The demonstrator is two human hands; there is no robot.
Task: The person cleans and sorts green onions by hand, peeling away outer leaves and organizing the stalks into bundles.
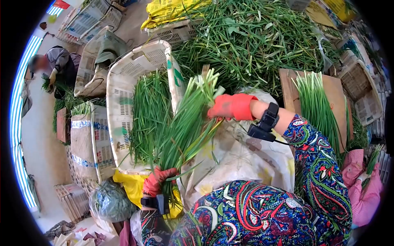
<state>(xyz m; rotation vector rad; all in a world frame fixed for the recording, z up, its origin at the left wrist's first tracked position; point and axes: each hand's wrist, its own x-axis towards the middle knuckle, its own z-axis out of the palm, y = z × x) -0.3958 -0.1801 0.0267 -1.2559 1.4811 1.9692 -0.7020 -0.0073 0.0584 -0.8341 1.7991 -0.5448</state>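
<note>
A bunch of long green stalks (180, 119) lies across the front of my body, its pale ends up and its leaf tips down. My left hand (159, 180), in a red glove, is closed round the leafy lower end. Near the pale ends, my right hand (230, 107), also red-gloved, is closed against the bunch; its fingertips are partly hidden. Just left of the bunch stands a white plastic crate (119, 98) holding more green stalks (150, 115). A pale stained cloth (246, 164) covers my lap.
A big heap of loose greens (254, 41) lies ahead. At right, a bundle (316, 98) rests on a brown board (289, 88). Crates and a plastic bag of greens (113, 201) stand at left. One person (61, 61) is at far left, another's pink sleeve (367, 205) at right.
</note>
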